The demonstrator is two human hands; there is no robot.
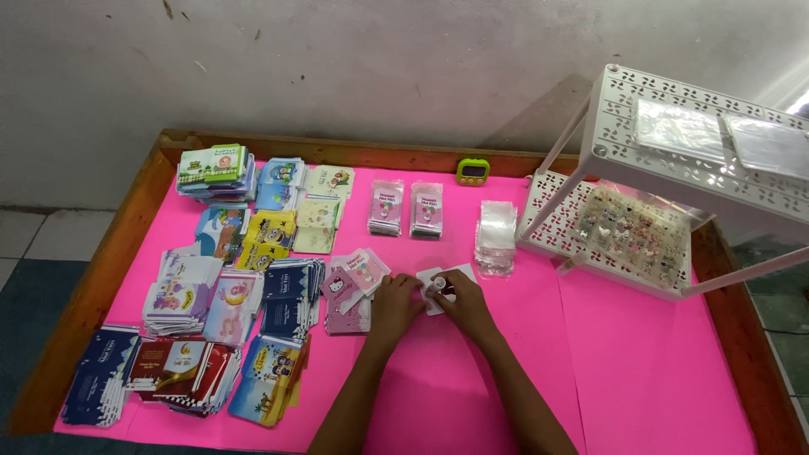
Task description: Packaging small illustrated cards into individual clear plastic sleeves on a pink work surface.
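Forearms enter from the bottom edge, nearest the camera, and converge near the middle of the pink-covered counter (640,371).

Left hand (394,302): fingers curled and pressed down on the left edge of a small white card (440,278); whether they pinch it or only pin it cannot be told.

Right hand (462,302): fingers bunched over the card's right half, apparently nipping a tiny dark-and-white piece (439,289) at the card's centre; too small to identify.

Small white card: lies flat on the counter, touching both hands, directly ahead of the fingertips. Its long axis runs roughly left to right, slightly tilted. Both hands are equally close; the right covers more of it.

Just left of the left hand: pink cartoon packets (354,282), fanned, some overlapping.

Further left: stacks of printed envelopes (227,303) in blue, yellow, red and white, ranged in rows to the counter's wooden rim (109,253).

Beyond the hands: two small stacks of pink carded packets (406,207), and a pile of clear plastic sleeves (495,238) to their right.

Back edge: small yellow-green timer (473,171).

Right side: white perforated two-tier rack (624,126), clear sheets on top, a tray of small trinkets (630,229) on the lower tier, well apart from the hands.
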